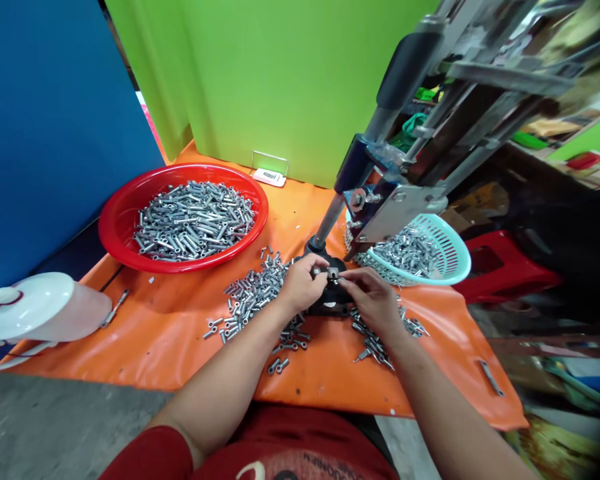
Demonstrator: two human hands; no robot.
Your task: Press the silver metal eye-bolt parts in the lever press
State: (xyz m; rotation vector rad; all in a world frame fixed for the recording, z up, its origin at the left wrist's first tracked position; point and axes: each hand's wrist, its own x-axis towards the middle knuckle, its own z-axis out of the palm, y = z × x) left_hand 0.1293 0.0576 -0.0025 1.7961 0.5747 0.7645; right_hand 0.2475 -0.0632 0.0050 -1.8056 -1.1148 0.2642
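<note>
My left hand (303, 283) and my right hand (373, 297) meet over the black base (330, 303) of a hand press (405, 133). Both pinch a small silver metal part (333, 273) that sits on the base, fingertips touching it from each side. A loose pile of silver eye bolts (253, 293) lies on the orange sheet (170, 333) just left of my left hand. A smaller scatter of the same parts (380, 337) lies under my right wrist.
A red bowl (115, 227) full of silver parts stands at the back left. A teal basket (450, 260) with more parts sits behind the press. A white lidded jug (40, 310) lies at the left edge. Green and blue panels wall the back. A red stool (505, 263) stands right.
</note>
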